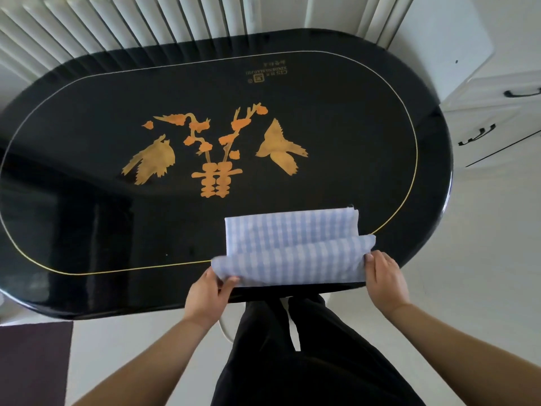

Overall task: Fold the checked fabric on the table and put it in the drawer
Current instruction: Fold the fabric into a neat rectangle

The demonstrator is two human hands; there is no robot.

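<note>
The blue and white checked fabric (289, 244) lies partly folded on the near right part of the black oval table (87, 224). Its near edge is lifted and curls over the rest. My left hand (209, 291) pinches the near left corner, thumb on top. The near right corner is pinched by my right hand (385, 276). A white drawer unit (497, 118) with black handles stands to the right of the table, its drawers closed.
The table top carries a gold line border and orange-gold birds and flowers. A white radiator (131, 22) runs behind the table. A dark mat (32, 361) lies on the pale floor at the lower left. My dark trousers fill the bottom middle.
</note>
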